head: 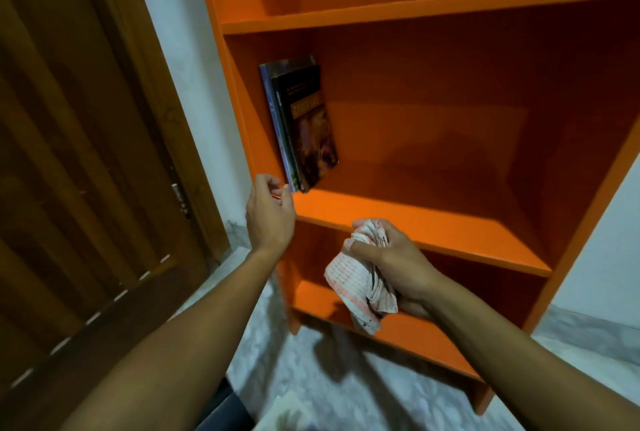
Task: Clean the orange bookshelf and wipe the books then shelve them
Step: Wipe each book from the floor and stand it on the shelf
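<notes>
2 books (304, 125) lean in the bookshelf (415, 219); right hand (391, 257) grips a cloth (356, 288), left hand (270, 212) fingers loosely curled, empty.

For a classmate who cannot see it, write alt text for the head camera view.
A person's right hand grips a crumpled checked cloth before an orange bookshelf. Their empty left hand hovers beside two books leaning against the middle shelf's left wall.

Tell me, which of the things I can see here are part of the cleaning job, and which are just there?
Part of the job:
orange bookshelf
two books standing at the left end of the middle shelf
crumpled cloth in the right hand
left hand, empty, by the books

Just there:
brown wooden door
white wall
mottled floor
</notes>
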A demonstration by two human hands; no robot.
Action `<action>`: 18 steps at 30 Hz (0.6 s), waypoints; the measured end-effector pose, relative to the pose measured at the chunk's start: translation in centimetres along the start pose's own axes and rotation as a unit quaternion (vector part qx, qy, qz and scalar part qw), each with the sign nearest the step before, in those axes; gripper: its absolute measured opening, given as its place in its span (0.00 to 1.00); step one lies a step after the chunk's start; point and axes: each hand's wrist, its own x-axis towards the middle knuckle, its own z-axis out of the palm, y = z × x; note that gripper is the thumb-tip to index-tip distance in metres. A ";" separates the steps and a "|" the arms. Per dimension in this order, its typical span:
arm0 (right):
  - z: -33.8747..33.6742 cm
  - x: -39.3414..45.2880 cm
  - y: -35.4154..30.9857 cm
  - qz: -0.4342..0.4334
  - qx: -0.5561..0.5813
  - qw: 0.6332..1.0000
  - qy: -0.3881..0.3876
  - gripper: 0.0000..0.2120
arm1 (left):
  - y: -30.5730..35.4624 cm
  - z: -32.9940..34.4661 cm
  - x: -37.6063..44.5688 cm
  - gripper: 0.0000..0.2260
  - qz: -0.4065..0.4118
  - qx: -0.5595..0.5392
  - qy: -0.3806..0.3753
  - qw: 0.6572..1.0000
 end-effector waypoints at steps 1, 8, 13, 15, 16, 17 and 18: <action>0.1 -0.6 0.8 0.006 -0.008 1.000 0.004 0.16 | -0.7 -1.0 -1.3 0.05 -0.005 0.002 -0.012 1.000; -0.8 -4.3 6.7 0.046 -0.073 0.994 0.068 0.14 | -8.7 -5.6 -12.6 0.05 -0.119 0.017 -0.160 0.980; -2.2 -6.7 11.2 0.096 -0.052 0.991 0.079 0.13 | -15.0 -7.0 -21.0 0.13 -0.263 0.069 -0.305 0.913; -2.6 -7.5 12.9 0.105 -0.053 0.990 0.082 0.12 | -17.0 -7.4 -24.0 0.20 -0.313 0.093 -0.350 0.878; -2.8 -7.8 13.8 0.108 -0.051 0.990 0.078 0.13 | -17.9 -7.6 -25.4 0.23 -0.332 0.104 -0.371 0.861; -3.0 -8.0 14.5 0.114 -0.051 0.989 0.076 0.13 | -18.8 -7.9 -26.7 0.27 -0.345 0.121 -0.393 0.844; -3.1 -8.1 15.1 0.121 -0.054 0.988 0.077 0.13 | -19.6 -8.2 -27.9 0.32 -0.348 0.144 -0.413 0.829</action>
